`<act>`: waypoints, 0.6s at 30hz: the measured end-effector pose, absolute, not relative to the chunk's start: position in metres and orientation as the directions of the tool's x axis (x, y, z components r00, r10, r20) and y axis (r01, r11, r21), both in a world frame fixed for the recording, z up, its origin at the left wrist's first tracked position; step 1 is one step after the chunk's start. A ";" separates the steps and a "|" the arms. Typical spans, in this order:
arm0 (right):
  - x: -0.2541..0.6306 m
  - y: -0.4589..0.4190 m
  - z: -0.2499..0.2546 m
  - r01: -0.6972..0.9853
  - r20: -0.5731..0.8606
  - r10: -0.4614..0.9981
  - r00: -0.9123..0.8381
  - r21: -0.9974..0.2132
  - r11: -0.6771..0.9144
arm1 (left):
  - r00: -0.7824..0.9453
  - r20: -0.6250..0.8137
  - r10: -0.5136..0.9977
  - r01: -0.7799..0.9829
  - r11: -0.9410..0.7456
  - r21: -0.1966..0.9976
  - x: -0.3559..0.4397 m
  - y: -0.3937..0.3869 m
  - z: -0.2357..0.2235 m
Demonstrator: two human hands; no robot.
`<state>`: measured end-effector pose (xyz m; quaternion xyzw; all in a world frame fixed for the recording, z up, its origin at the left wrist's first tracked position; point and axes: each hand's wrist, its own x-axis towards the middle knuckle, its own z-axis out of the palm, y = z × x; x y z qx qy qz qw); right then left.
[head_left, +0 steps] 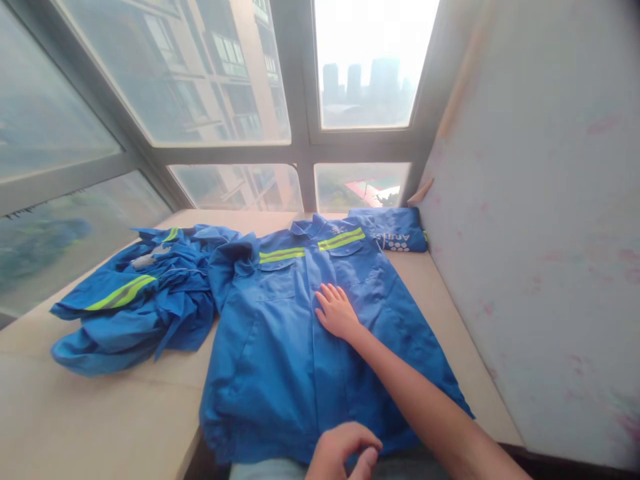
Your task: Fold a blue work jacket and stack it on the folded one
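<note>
A blue work jacket (280, 347) with yellow-green reflective stripes lies spread front side up, its collar toward the window. My right hand (337, 312) rests flat on the jacket's front near the middle placket, fingers stretched out. At the jacket's bottom hem is my left hand (345, 450), loosely curved, with a gap between finger and thumb and nothing visible in it. Part of the left hand is cut off by the lower edge of the view. The jacket's sleeve on the left looks bunched beside its shoulder.
To the left lies a crumpled blue garment (145, 307) with matching stripes. A folded blue garment (400, 230) with white print sits at the back right corner. The pale ledge (100, 407) is bordered by windows (370, 67) and a wall (550, 233) on the right.
</note>
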<state>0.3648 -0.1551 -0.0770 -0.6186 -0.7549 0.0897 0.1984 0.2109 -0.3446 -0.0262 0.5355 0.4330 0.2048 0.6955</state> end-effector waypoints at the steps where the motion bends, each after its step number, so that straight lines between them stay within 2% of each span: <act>1: 0.364 -0.157 -0.077 0.874 0.198 0.970 -0.142 -0.436 0.217 | 0.509 -0.286 0.812 0.215 0.202 0.956 0.210 -0.329 -0.017; 2: 0.365 -0.157 -0.077 0.830 0.200 0.974 -0.106 -0.522 0.197 | 0.463 -0.187 0.866 0.272 0.063 0.960 0.211 -0.311 -0.010; 4: 0.370 -0.151 -0.075 0.690 0.170 0.985 0.023 -0.716 0.108 | 0.414 -0.017 0.910 0.443 -0.185 0.877 0.218 -0.268 -0.004; 5: 0.375 -0.145 -0.073 0.612 0.142 0.985 0.096 -0.789 0.054 | 0.420 0.045 0.906 0.533 -0.287 0.796 0.225 -0.245 -0.005; 7: 0.393 -0.134 -0.067 0.507 0.100 0.970 0.221 -0.862 -0.027 | 0.448 0.114 0.887 0.679 -0.421 0.601 0.242 -0.200 -0.013; 10: 0.434 -0.123 -0.061 0.486 0.105 0.932 0.348 -0.870 -0.083 | 0.485 0.138 0.863 0.806 -0.503 0.312 0.261 -0.145 -0.030; 12: 0.469 -0.122 -0.058 0.483 0.114 0.886 0.450 -0.865 -0.135 | 0.506 0.131 0.852 0.833 -0.523 0.182 0.262 -0.119 -0.041; 14: 0.502 -0.122 -0.057 0.485 0.122 0.829 0.545 -0.853 -0.194 | 0.521 0.110 0.847 0.839 -0.531 0.121 0.254 -0.103 -0.054; 18: 0.552 -0.116 -0.058 0.466 0.087 0.787 0.611 -0.843 -0.269 | 0.524 0.099 0.846 0.839 -0.533 0.110 0.235 -0.089 -0.073</act>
